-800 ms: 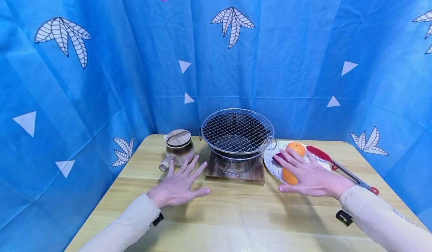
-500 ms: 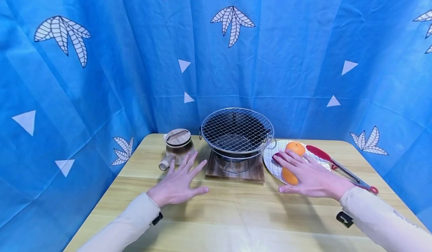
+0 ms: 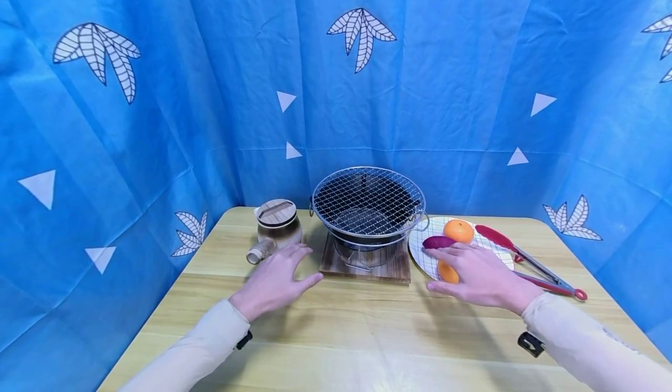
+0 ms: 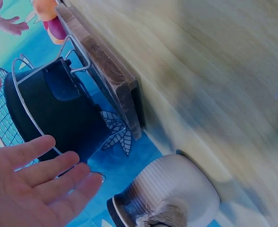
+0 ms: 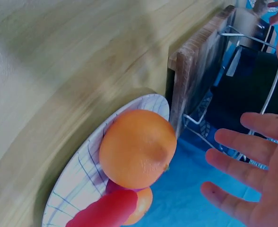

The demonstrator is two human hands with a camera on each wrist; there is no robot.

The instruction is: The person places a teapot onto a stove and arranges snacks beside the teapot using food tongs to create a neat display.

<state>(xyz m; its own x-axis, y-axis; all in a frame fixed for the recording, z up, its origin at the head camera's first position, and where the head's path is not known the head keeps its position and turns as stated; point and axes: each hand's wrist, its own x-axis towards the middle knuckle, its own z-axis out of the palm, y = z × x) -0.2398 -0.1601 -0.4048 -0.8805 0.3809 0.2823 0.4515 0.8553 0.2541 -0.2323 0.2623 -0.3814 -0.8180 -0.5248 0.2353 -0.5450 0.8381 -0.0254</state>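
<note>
Flanks a circular wire-mesh grill (image 3: 367, 202) empty-handed, holding a loosely outstretched left hand (image 3: 274, 284) near a ribbed, wood-lidded pot (image 3: 283, 237) and a relaxed right hand (image 3: 480, 276) near smooth oranges (image 3: 459, 230) on a checked plate (image 5: 77, 177).

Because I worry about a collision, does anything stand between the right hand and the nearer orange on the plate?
Nothing visible does: the right wrist view shows an open gap between the right hand and the nearer orange. The red-headed tongs lie at the right side of the plate, outside that gap.
</note>
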